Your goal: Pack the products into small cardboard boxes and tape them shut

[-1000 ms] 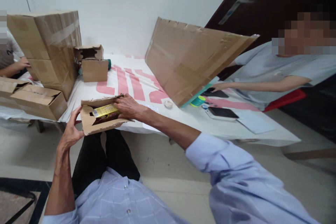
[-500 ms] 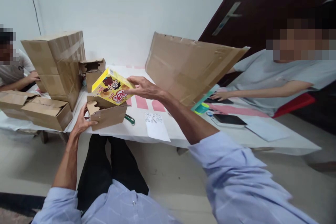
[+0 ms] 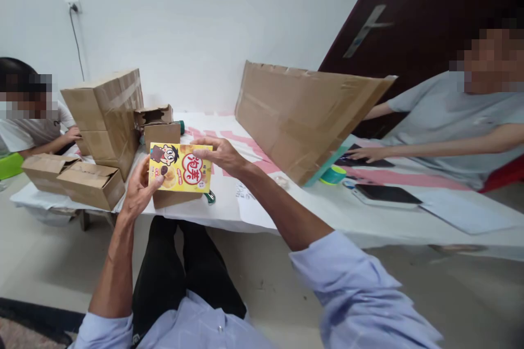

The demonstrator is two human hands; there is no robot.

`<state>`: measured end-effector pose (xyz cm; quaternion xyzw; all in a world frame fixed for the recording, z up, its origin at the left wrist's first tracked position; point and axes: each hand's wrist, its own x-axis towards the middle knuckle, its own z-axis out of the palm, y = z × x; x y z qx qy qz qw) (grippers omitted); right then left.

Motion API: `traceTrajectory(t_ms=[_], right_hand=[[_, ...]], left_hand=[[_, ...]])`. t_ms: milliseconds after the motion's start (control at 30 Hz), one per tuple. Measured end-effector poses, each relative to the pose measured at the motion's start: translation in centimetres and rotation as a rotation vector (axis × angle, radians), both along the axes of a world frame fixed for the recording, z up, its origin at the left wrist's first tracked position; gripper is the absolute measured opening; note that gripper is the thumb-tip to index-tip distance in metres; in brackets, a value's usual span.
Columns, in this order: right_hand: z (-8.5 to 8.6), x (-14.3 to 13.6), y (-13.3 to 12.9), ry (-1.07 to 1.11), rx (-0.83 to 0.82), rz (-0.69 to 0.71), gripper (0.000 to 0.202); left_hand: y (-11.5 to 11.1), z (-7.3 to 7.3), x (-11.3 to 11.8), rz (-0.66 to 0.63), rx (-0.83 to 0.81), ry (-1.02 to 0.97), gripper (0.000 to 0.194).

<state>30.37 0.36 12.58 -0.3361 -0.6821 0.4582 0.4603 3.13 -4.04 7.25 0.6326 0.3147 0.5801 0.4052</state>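
Yellow box (image 3: 174, 172) held before brown carton (image 3: 177, 199), hiding its inside.

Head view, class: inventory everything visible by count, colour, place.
printed box: one, yellow, centre left
cardboard box: one, brown, behind it
low boxes: two, brown, left
box stack: one, brown, behind those
smaller boxes: unclear count, brown, beside stack
panel: one, brown, centre
round item: one, green, right
screened device: one, black, right
sheets: two, pale, table
table: one, white, middle
door: one, dark, upper right
co-workers: two, pale shirts, sides
left hand, right hand: one each, bare, on printed box
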Motion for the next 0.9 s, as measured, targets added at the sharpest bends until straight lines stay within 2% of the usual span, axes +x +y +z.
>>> traceTrajectory(t_ms=[167, 300, 500, 667, 733, 800, 900], right_hand=[[-1.0, -1.1, -0.8, 0.168, 0.041, -0.122, 0.07], [-2.2, -2.2, -1.9, 0.227, 0.019, -0.086, 0.081], [-3.8, -3.2, -3.2, 0.194, -0.022, -0.066, 0.09], [-2.7, -2.2, -2.3, 0.181, 0.007, -0.075, 0.077], [-2.2, -1.6, -1.6, 0.185, 0.008, -0.101, 0.075], [-2.0, -1.4, -1.0, 0.193, 0.009, -0.136, 0.075], [-2.4, -2.0, -1.1, 0.226, 0.016, -0.209, 0.084]], left_hand=[[-0.1, 0.3, 0.2, 0.107, 0.039, -0.136, 0.084], [0.0, 0.2, 0.0, 0.188, 0.061, -0.151, 0.089], [-0.4, 0.2, 0.2, 0.254, 0.085, -0.182, 0.092], [-1.1, 0.5, -1.1, 0.192, -0.049, -0.215, 0.109], [-1.8, 0.6, -1.8, 0.157, -0.125, -0.188, 0.1], [-2.6, 0.5, -2.1, 0.07, -0.198, -0.128, 0.086], [-3.2, 0.3, -1.6, -0.015, -0.264, -0.104, 0.069]])
